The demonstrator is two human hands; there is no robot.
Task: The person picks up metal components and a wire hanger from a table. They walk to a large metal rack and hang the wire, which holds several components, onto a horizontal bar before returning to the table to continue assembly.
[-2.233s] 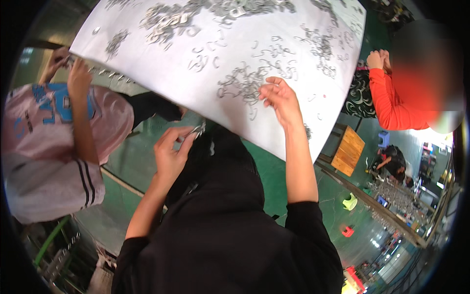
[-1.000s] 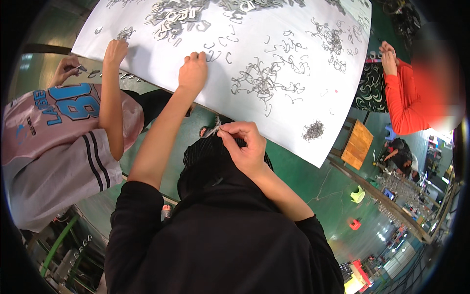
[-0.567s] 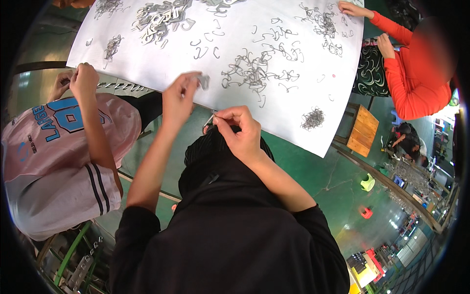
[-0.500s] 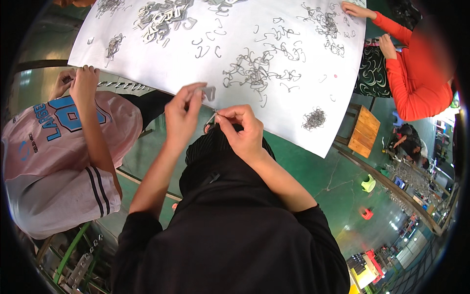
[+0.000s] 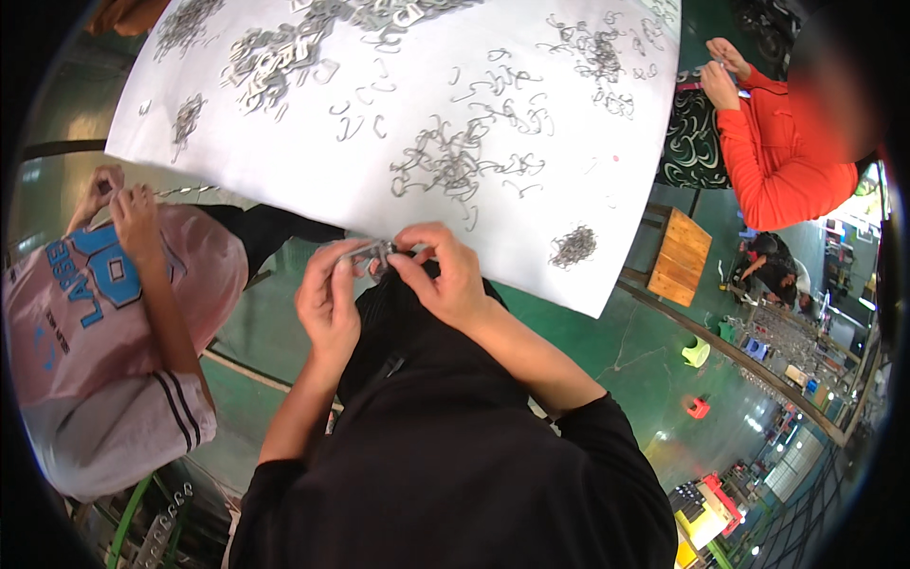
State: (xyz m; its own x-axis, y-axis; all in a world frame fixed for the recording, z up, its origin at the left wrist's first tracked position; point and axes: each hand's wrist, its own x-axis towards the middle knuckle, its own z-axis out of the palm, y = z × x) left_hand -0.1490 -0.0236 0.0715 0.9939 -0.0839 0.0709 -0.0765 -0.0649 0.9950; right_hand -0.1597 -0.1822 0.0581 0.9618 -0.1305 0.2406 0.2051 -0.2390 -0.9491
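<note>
In front of my body, at the near edge of the white table (image 5: 237,156), my two hands meet. My left hand (image 5: 328,302) is closed, pinching a grey metal hook-shaped piece (image 5: 358,253) between thumb and fingers. My right hand (image 5: 453,283) is closed too, with thumb and forefinger on a small wire piece (image 5: 389,248) against the hook's end. The fingers partly cover both parts. Beyond my hands lies a loose heap of bent wire pieces (image 5: 445,169). Farther left is a pile of flat grey metal hooks (image 5: 270,64).
Small dark wire bits (image 5: 573,247) sit near the table's right corner; more wire piles (image 5: 602,57) lie farther off. A person in a pink shirt (image 5: 142,275) works at left, another in red (image 5: 787,142) at right. A wooden stool (image 5: 680,256) stands beside the table.
My left hand has brought the grey hook down and right to meet the wire piece in my right hand. The view has shifted slightly. The person in red has raised a hand off the table.
</note>
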